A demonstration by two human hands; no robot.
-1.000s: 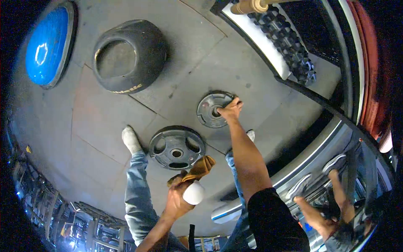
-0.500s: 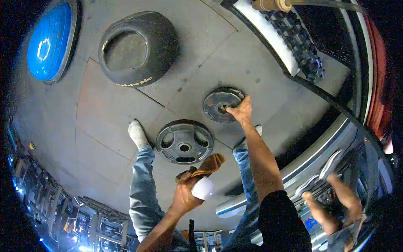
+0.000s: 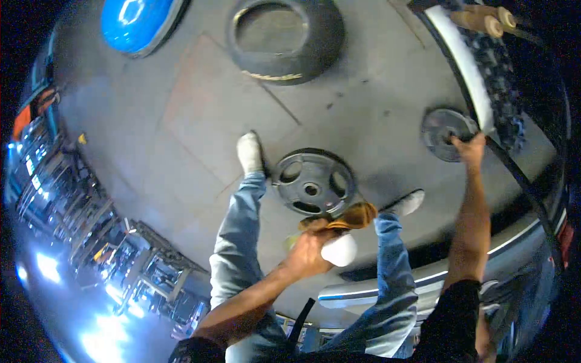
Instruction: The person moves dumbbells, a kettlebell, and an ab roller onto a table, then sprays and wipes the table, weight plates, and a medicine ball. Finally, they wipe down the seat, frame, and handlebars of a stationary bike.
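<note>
My right hand (image 3: 472, 150) grips the smaller dark weight plate (image 3: 437, 130) by its rim and centre hole, off to the right near the white-edged frame. My left hand (image 3: 310, 249) is closed around a brown cloth or leather item (image 3: 357, 215) and a white rounded object (image 3: 339, 250); how the two are joined is hidden. Just beyond that hand, a larger dark plate (image 3: 324, 193) with three openings lies flat on the floor between my feet.
A black ring-shaped base (image 3: 324, 45) and a blue dome (image 3: 134, 24) stand at the top. Dark coiled rope (image 3: 499, 78) and wooden-looking handles (image 3: 478, 23) are at the upper right. Gym equipment (image 3: 163, 272) lines the lower left. Another person's arm (image 3: 483, 339) shows at lower right.
My right hand has carried the smaller plate to the right, away from the larger one. The view has shifted and turned, and my left hand still holds its items.
</note>
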